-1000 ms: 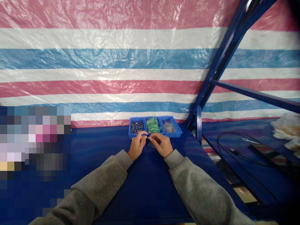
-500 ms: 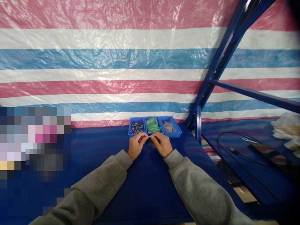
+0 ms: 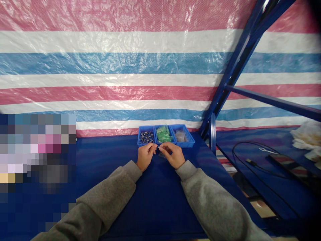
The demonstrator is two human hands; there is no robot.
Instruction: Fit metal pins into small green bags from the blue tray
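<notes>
I see the left hand (image 3: pixel 146 155) and right hand (image 3: pixel 174 154) pinching a small piece (image 3: pixel 158 147) with narrowed fingers; I judge this delicate two-handed handling, next calling for steadiness.

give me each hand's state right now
Left hand: pinched closed; whether it grips anything cannot be told.
Right hand: closed on a small, slim, pale piece, material unclear.

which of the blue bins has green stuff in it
The middle bin: green items lie in it, while the left bin holds dark, shiny parts and the right bin pale translucent items.
</notes>
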